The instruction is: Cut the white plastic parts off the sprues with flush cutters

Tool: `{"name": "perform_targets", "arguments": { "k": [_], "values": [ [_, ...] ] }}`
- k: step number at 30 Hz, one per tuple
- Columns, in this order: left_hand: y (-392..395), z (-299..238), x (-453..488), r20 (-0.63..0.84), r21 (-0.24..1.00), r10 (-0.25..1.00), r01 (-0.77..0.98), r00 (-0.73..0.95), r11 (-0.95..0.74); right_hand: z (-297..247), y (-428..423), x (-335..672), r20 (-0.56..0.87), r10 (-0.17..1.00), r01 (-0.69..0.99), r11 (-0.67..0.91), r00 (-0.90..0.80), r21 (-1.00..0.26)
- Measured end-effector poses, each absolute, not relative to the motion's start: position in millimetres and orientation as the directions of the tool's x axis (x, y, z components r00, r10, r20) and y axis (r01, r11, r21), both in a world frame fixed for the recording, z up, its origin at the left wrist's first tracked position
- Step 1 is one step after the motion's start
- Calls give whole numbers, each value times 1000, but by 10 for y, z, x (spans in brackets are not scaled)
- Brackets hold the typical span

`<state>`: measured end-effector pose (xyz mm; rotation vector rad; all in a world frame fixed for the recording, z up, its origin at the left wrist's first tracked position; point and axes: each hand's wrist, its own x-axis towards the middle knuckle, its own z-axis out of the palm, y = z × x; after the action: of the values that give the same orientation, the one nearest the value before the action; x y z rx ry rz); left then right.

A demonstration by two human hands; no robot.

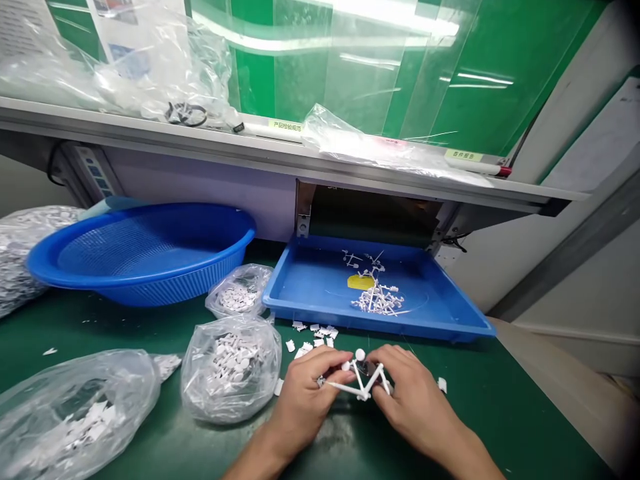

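A white branched plastic sprue [364, 387] with small round parts on it is stretched between my hands above the green table [500, 427]. The thumb and fingers of my left hand [313, 380] pinch its left side. My right hand [413, 387] closes on its right branches. Just beyond my left fingers lie loose small white plastic pieces [306, 349], and one more white piece [442, 385] lies right of my right hand. Part of the sprue is hidden by my fingers.
Ahead, a blue tray [310, 310] holds a heap of white sprues [380, 300] and a yellow piece [360, 282]. Clear bags of white parts [233, 367] stand to the left, with a blue basket [145, 257] behind them. A metal shelf edge [240, 155] runs above.
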<state>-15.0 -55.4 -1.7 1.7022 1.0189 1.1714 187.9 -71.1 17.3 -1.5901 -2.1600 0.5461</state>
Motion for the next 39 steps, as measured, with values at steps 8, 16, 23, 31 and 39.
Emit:
{"name": "perform_targets", "arguments": {
  "k": [8,16,23,31,39],
  "values": [
    [-551,-48,-136,284,924,929,190,235,-331,156,-704,1885,85,964,811,260,-254,-524],
    [-556,-52,-115,295,926,919,158,260,-342,110,-695,1860,112,950,816,307,-291,-490],
    [-561,-47,-117,285,928,920,163,268,-335,106,-717,1853,94,952,821,298,-290,-487],
    [-538,-88,-102,289,919,904,175,314,-354,42,-698,1862,74,958,854,282,-278,-437],
    [-473,-207,-78,215,891,930,329,299,-312,-64,-580,2023,-109,960,871,182,-258,-456]
  ]
}}
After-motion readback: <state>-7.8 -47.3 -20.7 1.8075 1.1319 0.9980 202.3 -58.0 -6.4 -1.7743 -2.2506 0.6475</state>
